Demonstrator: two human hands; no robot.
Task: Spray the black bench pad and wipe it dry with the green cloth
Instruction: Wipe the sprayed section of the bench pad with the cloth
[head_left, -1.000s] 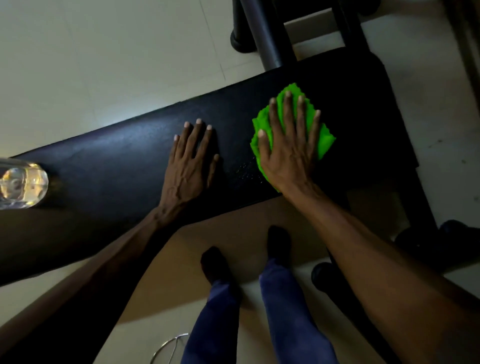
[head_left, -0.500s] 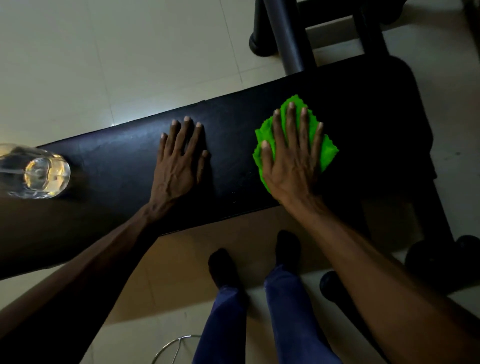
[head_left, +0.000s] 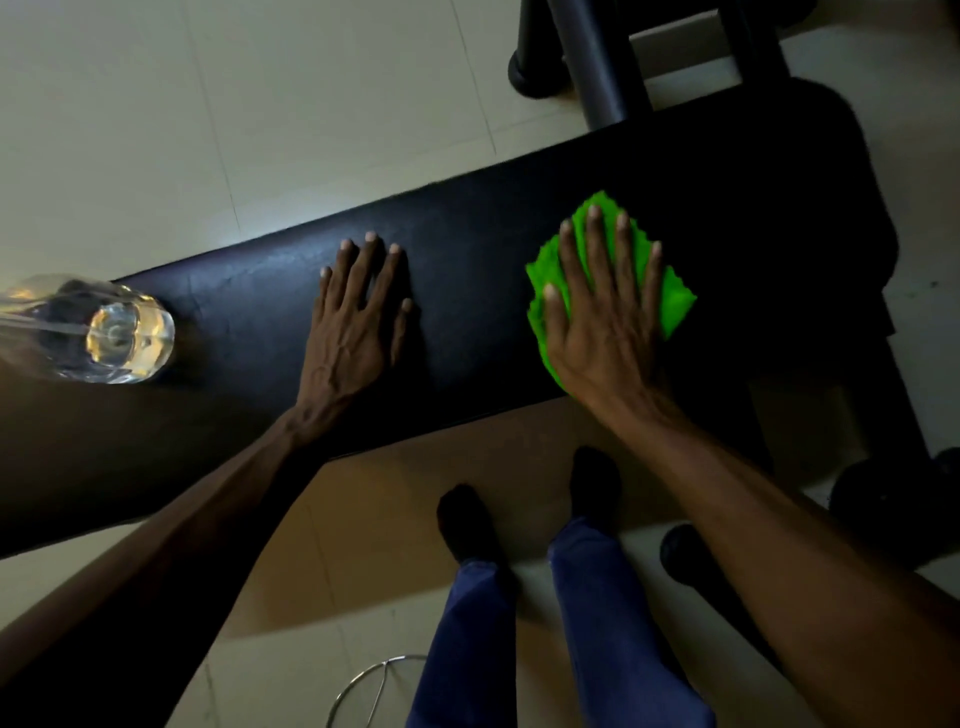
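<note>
Bench pad (head_left: 467, 270) on tile floor (head_left: 208, 130) — R hand (head_left: 602, 317) flat, fingers spread on green cloth (head_left: 675, 299); L hand (head_left: 353, 322) flat, open.

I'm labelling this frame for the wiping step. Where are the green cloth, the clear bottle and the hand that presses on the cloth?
green cloth (head_left: 675, 299): head view, on its bare right corner.
clear bottle (head_left: 111, 332): head view, on its bright rounded end.
right hand (head_left: 605, 332): head view, on the back of the hand.

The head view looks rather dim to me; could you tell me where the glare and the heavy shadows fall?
In the head view, glare flares on the clear bottle at left; shadow swallows the bench pad beyond the green cloth.
</note>
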